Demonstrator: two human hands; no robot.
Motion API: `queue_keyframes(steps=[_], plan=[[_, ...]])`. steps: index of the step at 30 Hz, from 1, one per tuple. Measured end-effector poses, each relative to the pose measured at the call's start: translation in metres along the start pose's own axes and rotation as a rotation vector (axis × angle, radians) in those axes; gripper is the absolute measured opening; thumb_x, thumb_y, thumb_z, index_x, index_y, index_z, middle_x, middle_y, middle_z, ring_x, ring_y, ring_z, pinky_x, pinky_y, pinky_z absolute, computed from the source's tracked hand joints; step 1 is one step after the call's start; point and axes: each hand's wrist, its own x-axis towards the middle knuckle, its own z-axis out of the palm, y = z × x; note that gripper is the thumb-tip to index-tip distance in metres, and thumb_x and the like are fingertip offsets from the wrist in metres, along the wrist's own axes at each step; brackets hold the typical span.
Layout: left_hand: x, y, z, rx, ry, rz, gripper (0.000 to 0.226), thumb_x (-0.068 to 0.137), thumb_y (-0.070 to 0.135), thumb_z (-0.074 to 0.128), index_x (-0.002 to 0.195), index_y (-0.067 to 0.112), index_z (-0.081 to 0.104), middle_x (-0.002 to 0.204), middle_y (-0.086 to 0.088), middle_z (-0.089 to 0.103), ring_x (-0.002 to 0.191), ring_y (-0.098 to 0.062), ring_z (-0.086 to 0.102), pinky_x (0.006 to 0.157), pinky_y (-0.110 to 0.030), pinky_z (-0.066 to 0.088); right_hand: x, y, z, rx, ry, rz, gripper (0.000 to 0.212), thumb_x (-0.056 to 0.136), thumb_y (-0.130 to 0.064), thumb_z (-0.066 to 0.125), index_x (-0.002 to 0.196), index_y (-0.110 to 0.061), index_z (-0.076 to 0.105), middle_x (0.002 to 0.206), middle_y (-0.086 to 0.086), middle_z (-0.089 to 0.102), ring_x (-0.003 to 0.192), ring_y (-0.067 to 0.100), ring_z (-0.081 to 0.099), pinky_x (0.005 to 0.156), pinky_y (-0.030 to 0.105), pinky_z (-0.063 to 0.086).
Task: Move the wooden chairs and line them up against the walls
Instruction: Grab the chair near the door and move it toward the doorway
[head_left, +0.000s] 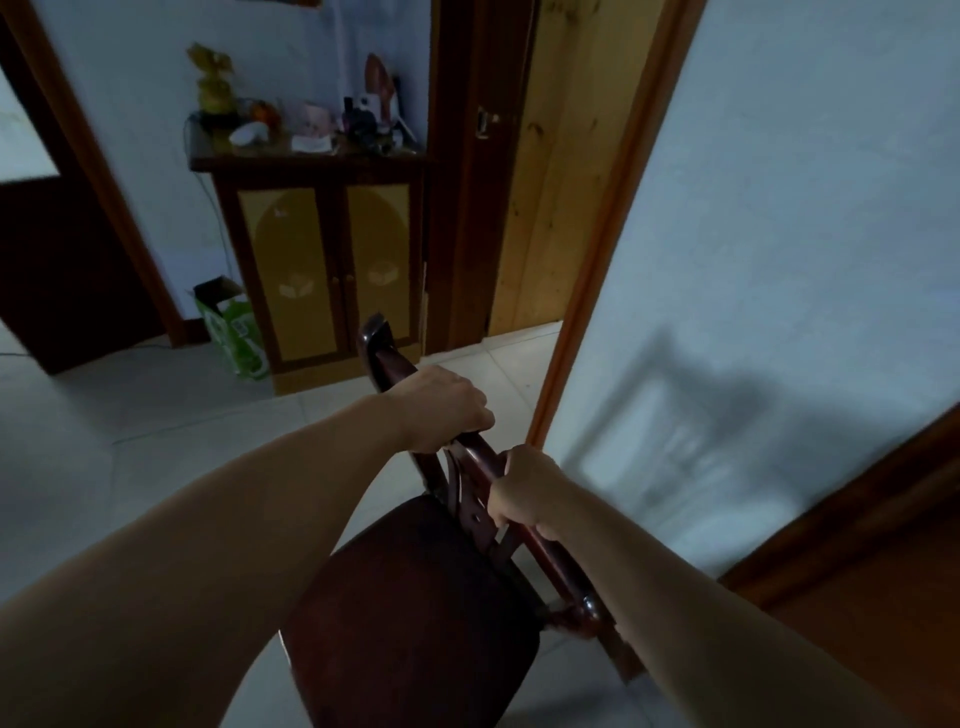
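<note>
1. Chair: dark wood, round seat, back rail running diagonally beside the pale wall. Legs hidden under the seat; contact with the floor cannot be told.
2. Left hand: fingers curled tight over the upper part of the back rail.
3. Right hand: wrapped closed around the rail lower down; fingertips hidden behind the wood.
4. Cabinet: two yellow doors, against the far wall; clutter on its top surface blurred, not identifiable.
5. Green bag: on the floor beside the cabinet, print unreadable.
6. Doorway: between cabinet and wall, top cut off.
</note>
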Motion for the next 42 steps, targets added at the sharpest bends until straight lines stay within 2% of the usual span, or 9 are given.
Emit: queue_keyframes(steps=[7,10,12,17,21,26,31,33,42], plan=[[0.119,0.007,-0.020,0.054,0.011,0.096,0.025,0.077,0.009,0.063,0.100,0.018,0.056,0.079,0.004,0.045,0.072,-0.016,0.048,0.058,-0.033,0.041,0.044,0.055,-0.079,0.055,0.084,0.072,0.024,0.070,0.011,0.061,0.078,-0.010,0.053,0.077,0.007,0.055,0.064,0.018,0.055,0.055,0.027,0.048],[0.172,0.011,-0.024,0.061,0.019,0.111,0.025,0.078,0.009,0.063,0.101,0.016,0.057,0.083,0.002,0.053,0.074,-0.017,0.053,0.060,-0.034,0.046,0.069,0.081,-0.115,0.106,0.087,0.097,0.030,0.067,0.012,0.059,0.092,-0.005,0.058,0.081,0.010,0.060,0.070,0.023,0.060,0.064,0.033,0.054],[0.213,0.015,-0.025,0.050,0.022,0.133,0.025,0.079,0.008,0.061,0.102,0.016,0.057,0.088,0.000,0.058,0.079,-0.020,0.058,0.064,-0.036,0.050,0.087,0.101,-0.141,0.123,0.075,0.126,0.029,0.067,0.011,0.057,0.091,-0.006,0.057,0.079,0.009,0.058,0.067,0.021,0.056,0.058,0.029,0.048],[0.294,0.026,-0.027,0.034,0.008,0.136,0.013,0.081,0.006,0.057,0.092,0.013,0.057,0.084,-0.001,0.058,0.077,-0.022,0.060,0.056,-0.030,0.038,0.121,0.145,-0.190,0.134,0.096,0.153,0.026,0.067,0.009,0.060,0.087,-0.007,0.060,0.080,0.010,0.063,0.072,0.023,0.063,0.067,0.033,0.054],[0.344,0.030,-0.028,-0.010,-0.049,0.129,0.016,0.082,0.020,0.065,0.096,0.015,0.059,0.090,-0.002,0.062,0.085,-0.022,0.061,0.060,-0.032,0.038,0.146,0.174,-0.214,0.083,0.183,0.140,0.019,0.074,0.000,0.064,0.092,-0.008,0.064,0.088,0.011,0.069,0.081,0.027,0.069,0.074,0.040,0.060],[0.385,0.038,-0.020,-0.129,-0.079,0.031,0.028,0.082,0.029,0.068,0.105,0.016,0.062,0.096,-0.003,0.066,0.092,-0.022,0.063,0.069,-0.032,0.045,0.164,0.194,-0.226,0.004,0.403,0.149,0.015,0.078,-0.022,0.073,0.090,-0.017,0.065,0.077,-0.002,0.069,0.066,0.014,0.064,0.055,0.021,0.044],[0.408,0.041,-0.006,-0.226,-0.048,-0.024,0.030,0.084,0.024,0.065,0.113,0.017,0.062,0.102,-0.004,0.068,0.094,-0.021,0.065,0.071,-0.028,0.049,0.178,0.200,-0.229,-0.035,0.525,0.200,0.035,0.082,-0.030,0.072,0.113,-0.016,0.064,0.106,0.004,0.072,0.101,0.024,0.068,0.076,0.030,0.049],[0.412,0.043,0.000,-0.268,-0.009,-0.053,0.027,0.084,0.021,0.065,0.110,0.017,0.062,0.105,-0.005,0.067,0.095,-0.022,0.065,0.079,-0.035,0.054,0.183,0.204,-0.231,-0.046,0.524,0.214,0.043,0.083,-0.031,0.070,0.122,-0.016,0.059,0.115,0.005,0.069,0.109,0.027,0.064,0.084,0.035,0.050],[0.418,0.057,0.013,-0.242,0.017,0.003,0.029,0.088,0.021,0.059,0.117,0.021,0.058,0.113,-0.004,0.064,0.104,-0.021,0.061,0.086,-0.034,0.051,0.189,0.219,-0.218,-0.042,0.474,0.247,0.029,0.086,-0.028,0.067,0.111,-0.016,0.060,0.109,0.005,0.070,0.103,0.027,0.066,0.087,0.041,0.054]])
